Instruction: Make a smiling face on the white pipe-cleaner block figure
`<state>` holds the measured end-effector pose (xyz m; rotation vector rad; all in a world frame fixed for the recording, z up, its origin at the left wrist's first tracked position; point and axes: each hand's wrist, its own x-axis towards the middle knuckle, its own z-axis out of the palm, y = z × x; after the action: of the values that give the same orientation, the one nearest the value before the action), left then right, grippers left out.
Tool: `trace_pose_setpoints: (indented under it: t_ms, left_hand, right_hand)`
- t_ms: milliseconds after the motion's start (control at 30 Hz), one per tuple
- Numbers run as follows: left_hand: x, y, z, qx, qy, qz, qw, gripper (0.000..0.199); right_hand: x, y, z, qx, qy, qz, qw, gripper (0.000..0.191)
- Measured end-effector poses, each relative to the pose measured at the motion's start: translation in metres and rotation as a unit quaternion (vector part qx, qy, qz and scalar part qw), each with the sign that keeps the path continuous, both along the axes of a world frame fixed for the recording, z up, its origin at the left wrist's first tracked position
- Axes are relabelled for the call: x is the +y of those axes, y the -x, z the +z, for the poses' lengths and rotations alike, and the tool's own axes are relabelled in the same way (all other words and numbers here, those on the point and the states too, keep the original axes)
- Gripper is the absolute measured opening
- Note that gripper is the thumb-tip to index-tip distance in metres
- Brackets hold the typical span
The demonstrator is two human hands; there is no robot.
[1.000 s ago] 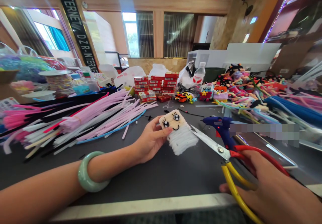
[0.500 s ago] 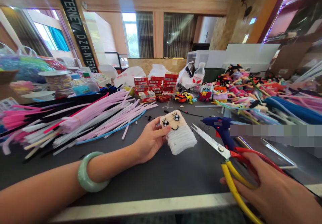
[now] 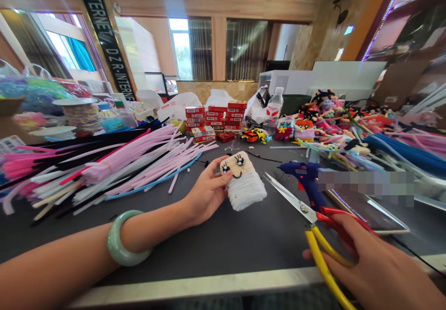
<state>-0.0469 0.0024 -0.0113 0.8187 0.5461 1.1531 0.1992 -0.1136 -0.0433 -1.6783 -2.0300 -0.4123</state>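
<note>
Shifted slightly left since the earlier frame: small fuzzy white pipe-cleaner doll with beige face (image 3: 241,183), pinched upright in left hand (image 3: 205,194) over dark tabletop (image 3: 223,240). Red-and-yellow-handled scissors (image 3: 313,226), blades parted, gripped by right hand (image 3: 376,273) beside blue glue gun (image 3: 306,175).

Your left hand (image 3: 205,196) sits at the centre of the frame, pinching a small fuzzy doll (image 3: 241,180) with a beige face and white wound body, tilted just above the dark counter (image 3: 216,240). At lower right, your right hand (image 3: 369,263) holds red-and-yellow scissors (image 3: 313,221), blades nearly closed and pointing up-left toward the doll without touching it. A blue glue gun (image 3: 306,177) lies just behind the blades. Pink and white pipe cleaners (image 3: 132,161) fan across the left; red boxes (image 3: 218,117) stack at upper centre.
</note>
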Motion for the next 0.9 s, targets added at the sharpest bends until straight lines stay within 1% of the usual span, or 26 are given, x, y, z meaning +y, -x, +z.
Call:
trace_pose_setpoints:
  t_ms: [100,200,333,533,733,900]
  left_hand:
    - [0.0,-0.001,0.002,-0.011,0.018,0.001,1.0,0.037]
    - [-0.001,-0.001,0.003,-0.012,0.025,-0.004,1.0,0.035]
    - [-0.001,0.0,0.003,-0.014,0.014,-0.015,1.0,0.04]
    - [-0.001,0.0,0.004,-0.019,0.009,-0.01,1.0,0.032]
    - [-0.001,0.001,0.004,-0.027,0.011,-0.031,0.999,0.027]
    - [-0.001,0.001,0.003,-0.027,0.021,-0.026,0.999,0.025]
  right_hand:
    - [0.001,-0.003,-0.004,0.05,0.049,-0.019,0.997,0.047]
    - [0.001,-0.002,-0.008,0.081,0.075,-0.022,0.994,0.05]
    - [-0.001,0.002,-0.01,0.112,0.075,-0.026,0.991,0.051]
    - [0.0,0.001,-0.009,0.108,0.084,-0.017,0.99,0.057]
    - [0.002,-0.004,-0.019,0.116,0.076,-0.008,0.99,0.067]
    - [0.001,-0.003,-0.021,0.122,0.054,0.006,0.991,0.062]
